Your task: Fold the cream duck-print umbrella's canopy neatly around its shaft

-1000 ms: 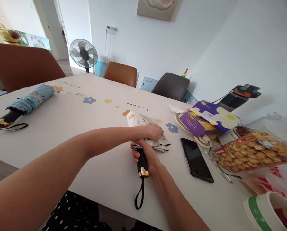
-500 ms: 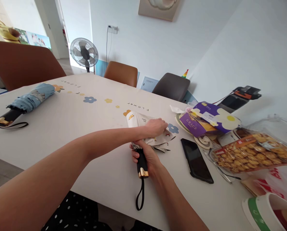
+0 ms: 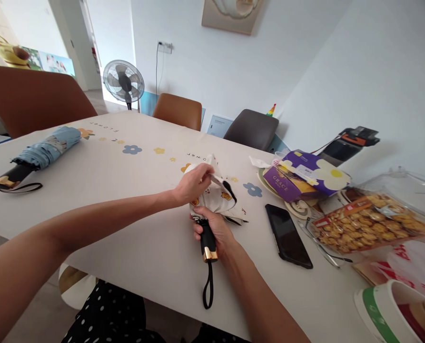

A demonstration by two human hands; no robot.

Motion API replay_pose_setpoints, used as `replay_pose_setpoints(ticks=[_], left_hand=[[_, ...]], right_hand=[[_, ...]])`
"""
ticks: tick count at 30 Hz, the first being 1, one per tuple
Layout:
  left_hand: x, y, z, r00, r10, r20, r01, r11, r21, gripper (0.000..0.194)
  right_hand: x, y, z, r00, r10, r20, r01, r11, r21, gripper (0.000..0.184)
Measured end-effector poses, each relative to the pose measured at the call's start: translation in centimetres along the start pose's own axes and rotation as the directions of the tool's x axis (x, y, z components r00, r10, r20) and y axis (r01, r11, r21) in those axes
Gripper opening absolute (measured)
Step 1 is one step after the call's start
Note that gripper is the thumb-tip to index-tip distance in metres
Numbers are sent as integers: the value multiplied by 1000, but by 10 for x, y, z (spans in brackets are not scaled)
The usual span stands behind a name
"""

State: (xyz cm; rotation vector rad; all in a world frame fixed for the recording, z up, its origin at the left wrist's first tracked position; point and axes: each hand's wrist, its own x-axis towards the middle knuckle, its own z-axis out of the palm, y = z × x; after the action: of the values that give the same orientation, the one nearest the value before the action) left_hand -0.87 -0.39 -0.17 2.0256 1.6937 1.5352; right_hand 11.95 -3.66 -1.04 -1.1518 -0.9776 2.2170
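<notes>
A white folding umbrella (image 3: 217,200) with small printed figures lies collapsed on the table, its canopy loose. Its black handle with a gold end and a wrist strap points toward me. My right hand (image 3: 214,228) is wrapped round the base of the canopy, just above the handle. Above it, my left hand (image 3: 194,183) pinches a fold of the canopy and holds it raised, so the dark edging shows. Off to the far left lies a blue folding umbrella (image 3: 46,147), rolled up, with a similar black and gold handle; neither hand touches it.
Right of my hands lies a black phone (image 3: 289,236), then a pair of glasses (image 3: 322,243). Beyond are a purple box (image 3: 298,174), a clear tub of cookies (image 3: 372,221) and a white-green roll (image 3: 380,309). Chairs (image 3: 178,110) and a fan (image 3: 124,82) stand behind the table (image 3: 126,190).
My left hand has moved from the right side of the canopy back to the left, pulling a fold of fabric up and over. My right hand keeps its hold.
</notes>
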Motion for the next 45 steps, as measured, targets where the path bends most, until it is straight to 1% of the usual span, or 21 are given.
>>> replay_pose_setpoints(ticks=[2,5,8,11,16,20,24,28,31,34,38,45], left_hand=[[-14,-8,-16,998,63,-30,-62,998,8,20],[-28,-13,-38,988,135,-81,-134,991,25,23],[-37,-15,-56,984,140,-108,-135,990,49,25],[-48,-25,-66,988,123,-96,-118,991,59,28],[-62,-45,-65,999,29,-30,-28,999,34,28],[-62,-46,-69,999,-27,-43,29,998,62,27],[-61,-44,-75,992,-116,-51,118,991,57,20],[-61,-48,-75,983,-183,9,182,981,67,17],[-62,-49,-74,983,-175,51,170,981,95,17],[-61,-49,-74,986,-149,69,139,982,125,19],[-61,-50,-76,984,-154,83,141,979,148,20],[-59,-49,-77,985,-155,79,141,978,157,20]], right_hand=[[-1,-1,1,1000,-3,-3,3,1000,1,14],[-2,-1,1,1000,-6,-7,6,1000,1,14],[-1,-1,1,999,-24,21,24,1000,17,15],[-1,-1,0,999,-26,44,24,999,43,16],[0,-1,-2,998,-30,47,28,999,45,14],[1,-1,-5,995,-41,94,36,998,48,16],[-1,-3,-5,995,-27,96,22,998,55,17],[-3,-5,-4,992,-14,123,3,996,93,21],[-4,-7,-4,993,-15,120,2,995,104,26],[-5,-8,-3,993,-2,116,-9,995,100,32],[-6,-9,-3,993,0,116,-10,996,86,38],[-6,-9,-2,996,30,90,-37,996,77,37]])
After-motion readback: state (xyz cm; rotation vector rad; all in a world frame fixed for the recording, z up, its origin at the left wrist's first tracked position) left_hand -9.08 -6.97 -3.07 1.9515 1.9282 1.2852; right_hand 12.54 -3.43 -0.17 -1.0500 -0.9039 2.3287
